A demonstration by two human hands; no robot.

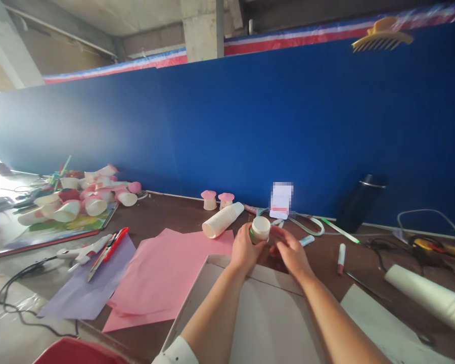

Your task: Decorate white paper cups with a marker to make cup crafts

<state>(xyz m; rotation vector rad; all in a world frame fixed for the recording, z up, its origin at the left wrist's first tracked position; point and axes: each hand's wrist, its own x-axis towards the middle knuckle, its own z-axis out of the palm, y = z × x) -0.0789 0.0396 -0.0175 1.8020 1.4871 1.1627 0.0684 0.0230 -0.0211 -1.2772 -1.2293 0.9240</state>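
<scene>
My left hand (pixel 245 248) is wrapped round a small white paper cup (pixel 261 225), whose round rim faces up. A bit of green shows at the cup's left side, by the fingers; I cannot make out what it is. Close on the cup's right is my right hand (pixel 290 253), fingers apart and slightly bent, with nothing seen in them. Both forearms reach over a white box lid or board (pixel 276 318). Just left of the hands, a stack of paper cups (pixel 223 221) lies on its side. Behind it stand two small cups with pink tops (pixel 209 199).
Pink paper sheets (pixel 163 273), a purple sheet (pixel 94 278), a red box cutter (pixel 109 250) and a white glue gun (pixel 85 250) lie left. Pink-and-white cups (pixel 94 205) are heaped beyond. Right are a marker (pixel 341 259), a dark bottle (pixel 358 205) and another cup stack (pixel 426 296).
</scene>
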